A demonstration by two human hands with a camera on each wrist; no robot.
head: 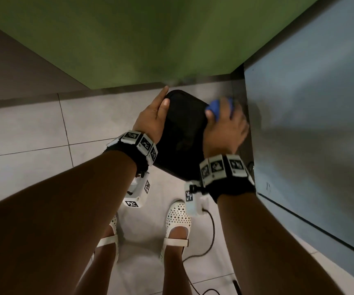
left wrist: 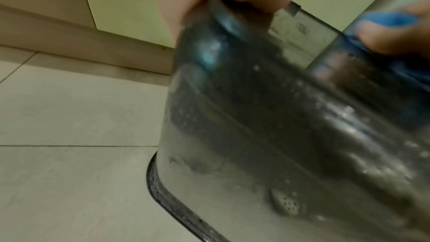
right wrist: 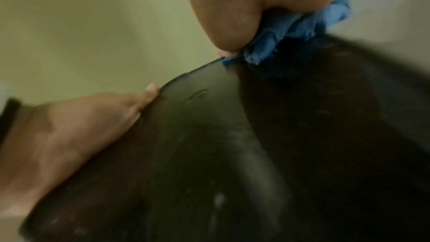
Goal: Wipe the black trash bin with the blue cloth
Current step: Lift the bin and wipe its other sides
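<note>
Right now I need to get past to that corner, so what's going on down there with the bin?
A person is wiping a black plastic trash bin on the tiled floor. Their left hand steadies the bin's left edge, thumb on top. Their right hand holds a bunched blue cloth in its grip, pressed against the bin's far right corner, next to the grey cabinet. Wiping looks under way, not finished.

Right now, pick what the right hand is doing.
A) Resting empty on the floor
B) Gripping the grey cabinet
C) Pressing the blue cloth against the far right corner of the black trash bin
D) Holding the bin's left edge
C: the right hand holds the bunched blue cloth against the black trash bin, while the left hand steadies the bin's left edge.
</note>
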